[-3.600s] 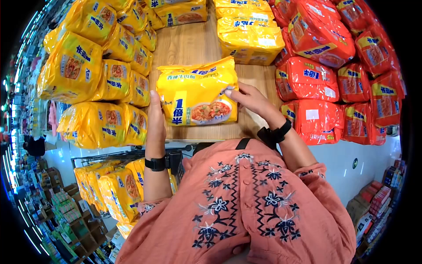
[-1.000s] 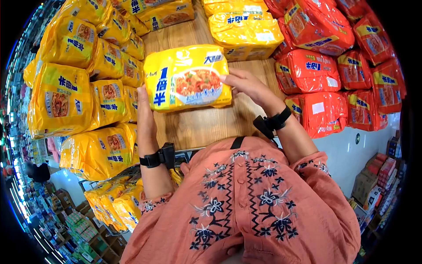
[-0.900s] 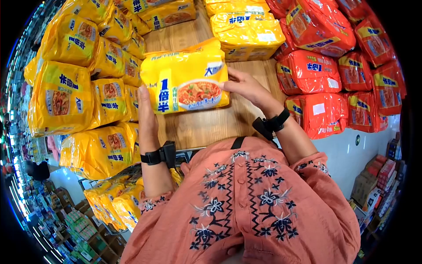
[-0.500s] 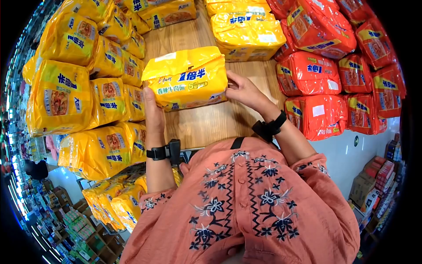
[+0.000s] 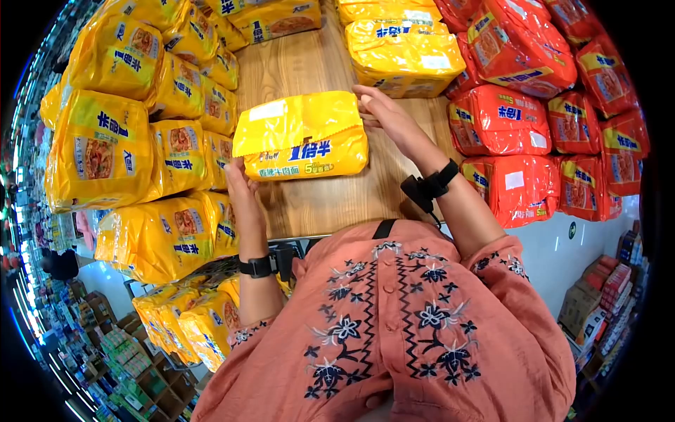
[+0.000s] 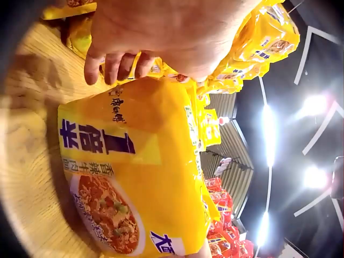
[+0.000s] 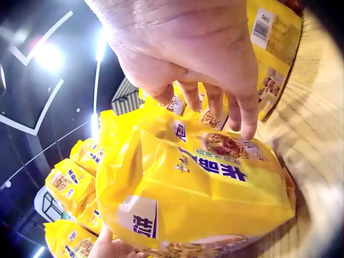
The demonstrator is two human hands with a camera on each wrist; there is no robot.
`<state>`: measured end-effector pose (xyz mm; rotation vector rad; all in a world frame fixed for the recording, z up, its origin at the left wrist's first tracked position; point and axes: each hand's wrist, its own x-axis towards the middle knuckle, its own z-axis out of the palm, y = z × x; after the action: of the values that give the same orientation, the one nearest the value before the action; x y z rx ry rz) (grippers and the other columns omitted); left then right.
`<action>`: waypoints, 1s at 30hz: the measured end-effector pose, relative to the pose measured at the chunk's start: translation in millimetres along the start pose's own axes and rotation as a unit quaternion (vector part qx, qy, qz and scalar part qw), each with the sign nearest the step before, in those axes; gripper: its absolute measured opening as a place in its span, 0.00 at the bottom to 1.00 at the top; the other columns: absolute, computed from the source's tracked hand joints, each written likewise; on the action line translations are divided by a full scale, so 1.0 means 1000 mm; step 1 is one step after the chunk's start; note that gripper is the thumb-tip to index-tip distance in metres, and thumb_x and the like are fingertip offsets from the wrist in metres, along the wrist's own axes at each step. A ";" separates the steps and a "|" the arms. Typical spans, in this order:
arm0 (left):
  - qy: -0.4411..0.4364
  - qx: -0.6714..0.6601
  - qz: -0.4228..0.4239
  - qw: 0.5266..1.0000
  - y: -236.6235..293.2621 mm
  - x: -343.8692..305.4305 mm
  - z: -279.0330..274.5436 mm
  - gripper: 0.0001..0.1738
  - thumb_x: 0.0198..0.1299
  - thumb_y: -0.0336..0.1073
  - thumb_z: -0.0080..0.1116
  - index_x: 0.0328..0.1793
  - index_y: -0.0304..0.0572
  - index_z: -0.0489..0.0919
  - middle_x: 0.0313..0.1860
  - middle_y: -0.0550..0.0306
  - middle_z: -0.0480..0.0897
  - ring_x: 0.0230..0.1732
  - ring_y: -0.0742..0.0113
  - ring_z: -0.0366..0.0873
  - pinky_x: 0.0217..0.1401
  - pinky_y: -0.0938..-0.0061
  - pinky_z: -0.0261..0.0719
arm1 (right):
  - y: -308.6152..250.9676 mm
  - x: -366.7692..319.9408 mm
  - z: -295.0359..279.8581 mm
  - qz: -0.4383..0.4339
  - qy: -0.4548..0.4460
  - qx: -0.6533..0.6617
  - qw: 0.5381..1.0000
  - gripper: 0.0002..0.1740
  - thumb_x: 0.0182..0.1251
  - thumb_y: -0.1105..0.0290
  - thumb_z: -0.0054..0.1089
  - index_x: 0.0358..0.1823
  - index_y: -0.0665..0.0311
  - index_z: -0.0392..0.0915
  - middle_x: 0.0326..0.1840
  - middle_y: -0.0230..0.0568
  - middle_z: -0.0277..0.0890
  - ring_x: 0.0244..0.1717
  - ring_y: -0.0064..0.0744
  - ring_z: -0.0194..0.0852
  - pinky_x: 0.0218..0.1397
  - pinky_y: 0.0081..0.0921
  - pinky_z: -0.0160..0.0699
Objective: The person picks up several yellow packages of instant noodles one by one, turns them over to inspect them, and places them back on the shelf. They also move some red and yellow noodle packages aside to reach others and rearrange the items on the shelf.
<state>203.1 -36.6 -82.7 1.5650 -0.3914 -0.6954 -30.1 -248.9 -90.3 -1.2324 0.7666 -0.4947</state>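
A yellow multi-pack of instant noodles (image 5: 301, 133) rests on the wooden table in front of the body, its seamed side with a white label turned up. At its near left corner is my left hand (image 5: 246, 200), fingertips right by the wrapper. My right hand (image 5: 395, 125) is at the far right corner, its fingers extended and the thumb beside the pack's end. In the left wrist view, the loose fingers (image 6: 111, 67) hang by the end of the pack. The right wrist view has spread fingers (image 7: 214, 105) over its other end.
Stacks of yellow noodle packs (image 5: 105, 151) line the left side. Another yellow stack (image 5: 404, 60) stands at the back right, beside piled red packs (image 5: 510, 186). More yellow packs (image 5: 186, 320) sit lower, left of the body. The table's (image 5: 330, 204) front edge is near the shirt.
The noodle pack was held up and tilted with its bowl picture showing. It has since turned seam side up and come down on the table. Both hands have loosened from its ends.
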 end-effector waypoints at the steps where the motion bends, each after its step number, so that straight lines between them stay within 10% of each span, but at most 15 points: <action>1: 0.001 0.007 -0.013 1.000 -0.004 -0.001 -0.005 0.39 0.74 0.68 0.40 0.67 0.38 0.71 0.60 0.55 0.78 0.62 0.68 0.74 0.65 0.68 0.71 | -0.003 0.002 0.003 0.001 -0.006 0.010 1.000 0.29 0.81 0.54 0.41 0.76 0.62 0.62 0.70 0.39 0.69 0.69 0.31 0.68 0.70 0.30 0.67; 9: -0.117 -0.014 -0.160 0.980 0.004 -0.026 -0.014 0.39 0.70 0.73 0.37 0.51 0.43 0.76 0.48 0.56 0.81 0.49 0.65 0.81 0.51 0.65 0.82 | 0.000 0.018 0.001 -0.025 -0.019 -0.015 0.999 0.25 0.81 0.51 0.44 0.60 0.66 0.75 0.61 0.37 0.75 0.62 0.25 0.70 0.67 0.22 0.65; 15: -0.132 -0.117 -0.066 0.982 0.008 -0.006 0.004 0.48 0.74 0.70 0.30 0.77 0.27 0.58 0.75 0.39 0.66 0.75 0.48 0.65 0.76 0.58 0.65 | -0.004 0.006 -0.014 -0.026 -0.088 -0.167 0.982 0.27 0.81 0.47 0.43 0.38 0.65 0.78 0.41 0.35 0.82 0.44 0.25 0.80 0.52 0.24 0.77; 18: -0.124 -0.118 -0.020 0.985 0.016 0.008 0.012 0.49 0.75 0.67 0.30 0.82 0.26 0.46 0.83 0.39 0.53 0.82 0.51 0.52 0.82 0.62 0.52 | -0.018 -0.024 -0.004 0.256 -0.146 -0.048 0.954 0.30 0.80 0.44 0.41 0.33 0.63 0.78 0.33 0.36 0.82 0.35 0.27 0.83 0.42 0.24 0.82; 27: -0.019 -0.072 -0.022 0.997 -0.009 0.001 -0.012 0.46 0.75 0.67 0.33 0.78 0.30 0.61 0.75 0.45 0.69 0.74 0.58 0.67 0.76 0.65 0.64 | 0.008 -0.005 0.001 0.062 -0.056 -0.061 0.995 0.32 0.79 0.42 0.42 0.61 0.65 0.72 0.55 0.41 0.77 0.53 0.28 0.77 0.52 0.23 0.76; 30: -0.005 -0.044 -0.097 0.994 -0.018 -0.014 -0.027 0.43 0.75 0.68 0.33 0.72 0.32 0.68 0.60 0.50 0.80 0.56 0.63 0.79 0.60 0.67 0.79 | -0.007 0.008 0.015 -0.001 -0.038 -0.053 0.998 0.34 0.80 0.42 0.40 0.69 0.65 0.68 0.64 0.40 0.73 0.64 0.31 0.70 0.64 0.28 0.69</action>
<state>207.2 -4.6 -97.8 1.5291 -0.2142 -0.8604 -12.8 -246.6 -84.0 -1.3433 0.7351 -0.4098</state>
